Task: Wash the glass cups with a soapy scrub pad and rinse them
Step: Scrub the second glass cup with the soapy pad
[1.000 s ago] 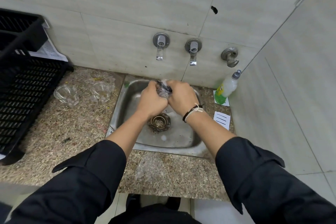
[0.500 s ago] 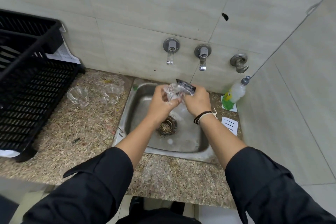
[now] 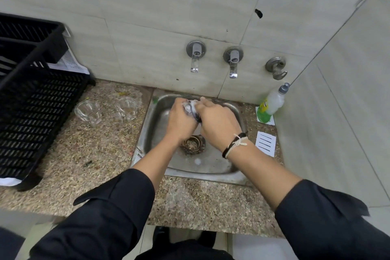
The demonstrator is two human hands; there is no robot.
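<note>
Glass in the grip: the left hand [image 3: 179, 121] wraps one cup [image 3: 190, 106] over the steel sink [image 3: 211, 167] while the right hand [image 3: 218, 121] works the scrub pad [image 3: 197, 117] against it, no tap running. Two more cups [image 3: 87, 110] [image 3: 126, 108] wait on the speckled granite tabletop [image 3: 84, 154], so by my read rinsing and most washing remain. Black rack [image 3: 31, 112] at left, soap bottle [image 3: 271, 104] by the tiled corner.

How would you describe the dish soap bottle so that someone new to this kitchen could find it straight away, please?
Start at the steel sink set into the speckled counter, then look to its far right corner, where the two tiled walls meet. The soap bottle leans there on a white card, below the hook-shaped wall fitting. It is the only plastic bottle: grey cap, green liquid at the bottom.
</note>
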